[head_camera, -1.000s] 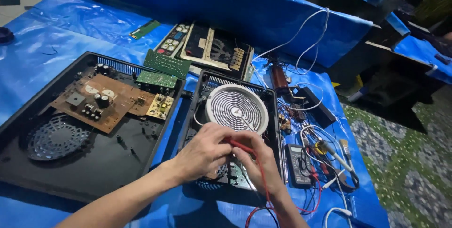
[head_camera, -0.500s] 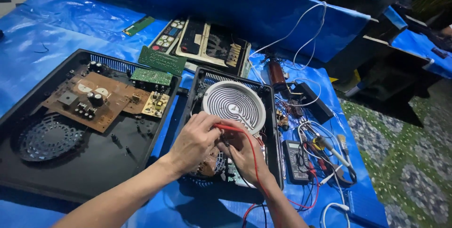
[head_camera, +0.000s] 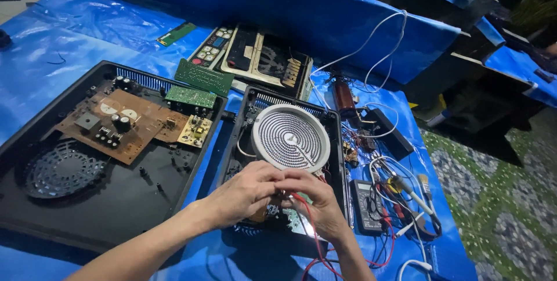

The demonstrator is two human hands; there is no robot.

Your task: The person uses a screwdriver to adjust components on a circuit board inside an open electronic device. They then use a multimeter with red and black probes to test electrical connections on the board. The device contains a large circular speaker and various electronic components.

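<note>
A blue plastic sheet [head_camera: 75, 31] is covering the surface and carrying everything, its far edge folding up in a ridge. On the left, a large open black casing [head_camera: 87, 200] is lying flat, showing a brown circuit board [head_camera: 125, 124], a small green board [head_camera: 191, 96] at its far corner and a round fan grille [head_camera: 58, 171]. Just beside it to the right, a smaller black casing [head_camera: 238, 147] is sitting with a round white coil heating element [head_camera: 290, 138] tilting slightly over its upper half. Beyond both, a dark control panel [head_camera: 255, 60] is lying with another green board [head_camera: 204, 77] overlapping its near edge. Both hands are meeting over the lower half of the smaller casing: the left hand [head_camera: 243, 193] is curling its fingers narrowly, pinching something small that cannot be made out, while the right hand [head_camera: 319, 202] is closing around a red wire [head_camera: 307, 223] running down toward the person. To the right, a dark multimeter [head_camera: 366, 205] is lying among tangled white cables [head_camera: 389, 171].
</note>
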